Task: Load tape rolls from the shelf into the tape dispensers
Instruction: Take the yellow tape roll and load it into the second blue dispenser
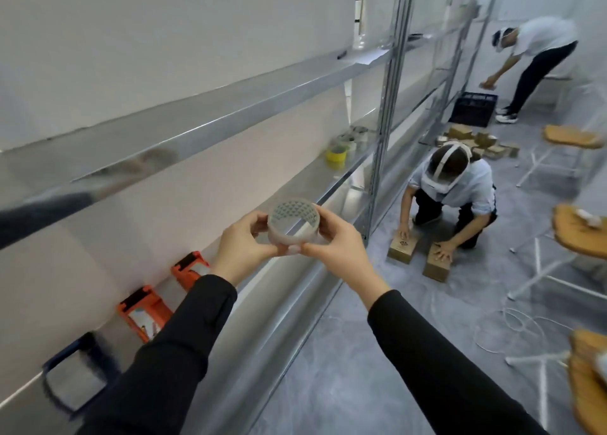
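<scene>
I hold a clear tape roll (292, 226) with a patterned inner core in front of the metal shelf (203, 119). My left hand (241, 247) grips its left side and my right hand (338, 244) pinches its right side and bottom edge. Two orange tape dispensers (144, 313) (190, 268) lie on the lower shelf level at the left, below my left arm. A dark blue dispenser (78, 369) sits further left, blurred. More tape rolls, one of them yellow (336, 154), stand further along the middle shelf level.
A person (450, 191) crouches on the grey floor to the right, hands on two cardboard boxes (418, 255). Another person (538, 57) bends over at the far end near a black crate (474, 107). Wooden stools (581, 227) and a white cable line the right side.
</scene>
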`<state>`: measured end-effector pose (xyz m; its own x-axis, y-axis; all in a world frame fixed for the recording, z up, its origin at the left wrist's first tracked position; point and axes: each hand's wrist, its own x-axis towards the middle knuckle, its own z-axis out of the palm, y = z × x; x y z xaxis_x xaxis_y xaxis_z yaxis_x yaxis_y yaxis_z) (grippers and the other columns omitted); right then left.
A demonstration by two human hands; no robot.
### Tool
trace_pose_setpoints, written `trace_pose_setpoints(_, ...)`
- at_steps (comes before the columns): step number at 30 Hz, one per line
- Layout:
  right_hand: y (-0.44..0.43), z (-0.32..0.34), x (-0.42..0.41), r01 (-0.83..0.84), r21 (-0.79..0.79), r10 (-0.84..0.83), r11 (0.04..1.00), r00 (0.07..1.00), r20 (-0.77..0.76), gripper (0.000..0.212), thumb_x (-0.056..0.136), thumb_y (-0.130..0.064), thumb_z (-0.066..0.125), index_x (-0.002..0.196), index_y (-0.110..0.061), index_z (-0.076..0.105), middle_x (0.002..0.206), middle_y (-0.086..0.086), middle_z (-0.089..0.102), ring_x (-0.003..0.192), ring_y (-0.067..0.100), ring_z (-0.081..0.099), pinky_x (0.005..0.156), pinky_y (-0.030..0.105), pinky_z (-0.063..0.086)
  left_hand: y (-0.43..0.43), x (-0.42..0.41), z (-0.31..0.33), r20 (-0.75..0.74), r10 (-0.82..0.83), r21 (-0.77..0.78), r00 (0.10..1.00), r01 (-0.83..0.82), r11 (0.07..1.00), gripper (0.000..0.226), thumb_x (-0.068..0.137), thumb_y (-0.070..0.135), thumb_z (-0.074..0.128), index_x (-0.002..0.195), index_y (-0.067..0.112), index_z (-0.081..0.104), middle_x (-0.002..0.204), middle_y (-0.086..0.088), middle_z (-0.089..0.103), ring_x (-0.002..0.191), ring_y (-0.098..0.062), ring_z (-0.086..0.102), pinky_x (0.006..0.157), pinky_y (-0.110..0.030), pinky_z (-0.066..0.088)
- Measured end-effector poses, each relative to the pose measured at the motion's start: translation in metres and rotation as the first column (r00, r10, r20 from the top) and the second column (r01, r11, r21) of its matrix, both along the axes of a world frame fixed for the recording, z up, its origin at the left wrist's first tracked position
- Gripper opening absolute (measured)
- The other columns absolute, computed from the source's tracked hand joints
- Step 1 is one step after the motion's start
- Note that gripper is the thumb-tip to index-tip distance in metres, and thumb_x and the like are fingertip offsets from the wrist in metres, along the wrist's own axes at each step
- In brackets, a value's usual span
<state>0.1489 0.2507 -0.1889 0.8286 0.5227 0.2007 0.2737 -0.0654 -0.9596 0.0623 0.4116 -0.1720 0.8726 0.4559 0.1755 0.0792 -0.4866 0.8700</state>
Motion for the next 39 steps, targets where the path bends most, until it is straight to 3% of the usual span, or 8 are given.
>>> trace_pose_setpoints(9, -0.058, -0.007, 0.094, 0.105, -0.045, -0.104, 0.993, 0.994, 0.017, 0.075, 0.06, -0.018, 0.084, 0.129, -0.025, 0.057, 0.121, -0.009, 0.066, 0.115, 0.003, 0.06, 0.103, 0.036, 0.047, -0.046, 0.115, -0.011, 0.012, -0.135, 0.017, 0.991, 0.135, 0.991, 0.058, 0.048, 0.027, 0.094, 0.096, 0.015, 0.065, 0.091, 0.007, 0.068, 0.084, -0.004, 0.061, 0.073, -0.015, 0.043)
trace_pose_setpoints(12, -0.063, -0.005, 0.12, 0.095, -0.085, -0.092, 0.992, 0.995, 0.042, 0.074, 0.062, -0.021, 0.081, 0.131, -0.028, 0.054, 0.124, -0.009, 0.064, 0.118, 0.003, 0.057, 0.105, 0.033, 0.045, -0.046, 0.146, -0.017, 0.028, -0.177, 0.01, 0.984, 0.177, 0.984, 0.069, 0.042, 0.044, 0.089, 0.102, 0.02, 0.065, 0.096, 0.008, 0.069, 0.089, -0.006, 0.062, 0.078, -0.019, 0.048)
trace_pose_setpoints(16, -0.065, 0.001, 0.156, 0.123, -0.099, -0.118, 0.987, 0.991, 0.062, 0.08, 0.061, -0.027, 0.081, 0.135, -0.023, 0.051, 0.128, -0.007, 0.062, 0.121, 0.006, 0.055, 0.106, 0.03, 0.044, -0.05, 0.188, -0.012, 0.061, -0.232, -0.037, 0.971, 0.234, 0.971, 0.086, 0.035, 0.054, 0.084, 0.111, 0.024, 0.061, 0.102, 0.01, 0.068, 0.093, -0.005, 0.061, 0.072, -0.003, 0.042)
trace_pose_setpoints(22, -0.096, 0.011, 0.214, 0.169, -0.093, -0.163, 0.981, 0.985, 0.062, 0.076, 0.066, -0.017, 0.086, 0.135, -0.022, 0.052, 0.126, -0.008, 0.063, 0.117, 0.002, 0.056, 0.094, 0.012, 0.045, -0.074, 0.254, 0.001, 0.059, -0.312, -0.007, 0.948, 0.313, 0.95, 0.081, 0.042, 0.051, 0.084, 0.117, 0.032, 0.063, 0.103, 0.012, 0.071, 0.098, -0.011, 0.063, 0.08, -0.017, 0.043)
trace_pose_setpoints(27, -0.13, 0.016, 0.267, 0.139, -0.094, -0.134, 0.986, 0.989, 0.059, 0.074, 0.066, -0.016, 0.086, 0.132, -0.027, 0.054, 0.122, -0.011, 0.064, 0.114, -0.001, 0.057, 0.088, 0.006, 0.043, -0.105, 0.302, 0.001, 0.066, -0.29, -0.015, 0.955, 0.291, 0.957, 0.078, 0.042, 0.05, 0.085, 0.115, 0.031, 0.064, 0.102, 0.01, 0.071, 0.099, -0.014, 0.064, 0.091, -0.032, 0.05)
trace_pose_setpoints(31, -0.146, 0.009, 0.307, 0.095, -0.131, -0.09, 0.987, 0.995, 0.045, 0.078, 0.064, -0.03, 0.087, 0.133, -0.038, 0.051, 0.125, -0.008, 0.063, 0.121, 0.005, 0.054, 0.103, 0.025, 0.044, -0.121, 0.329, -0.005, 0.072, -0.244, -0.037, 0.967, 0.247, 0.968, 0.075, 0.043, 0.046, 0.086, 0.113, 0.029, 0.064, 0.103, 0.008, 0.072, 0.099, -0.015, 0.064, 0.095, -0.041, 0.05)
trace_pose_setpoints(33, -0.147, 0.005, 0.325, 0.059, -0.151, -0.057, 0.987, 0.998, 0.022, 0.078, 0.064, -0.031, 0.086, 0.133, -0.039, 0.05, 0.126, -0.006, 0.063, 0.121, 0.006, 0.055, 0.105, 0.031, 0.045, -0.123, 0.341, -0.008, 0.061, -0.223, -0.043, 0.973, 0.226, 0.973, 0.076, 0.043, 0.045, 0.085, 0.114, 0.029, 0.063, 0.104, 0.009, 0.071, 0.099, -0.014, 0.064, 0.094, -0.039, 0.05)
trace_pose_setpoints(39, -0.132, -0.001, 0.381, -0.01, -0.173, 0.011, 0.985, 1.0, 0.005, 0.071, 0.073, -0.021, 0.082, 0.133, -0.036, 0.049, 0.126, -0.003, 0.062, 0.115, 0.007, 0.057, 0.098, 0.022, 0.045, -0.11, 0.39, -0.02, 0.036, -0.17, -0.07, 0.985, 0.173, 0.983, 0.08, 0.041, 0.049, 0.085, 0.115, 0.03, 0.063, 0.102, 0.009, 0.071, 0.096, -0.012, 0.064, 0.085, -0.028, 0.051)
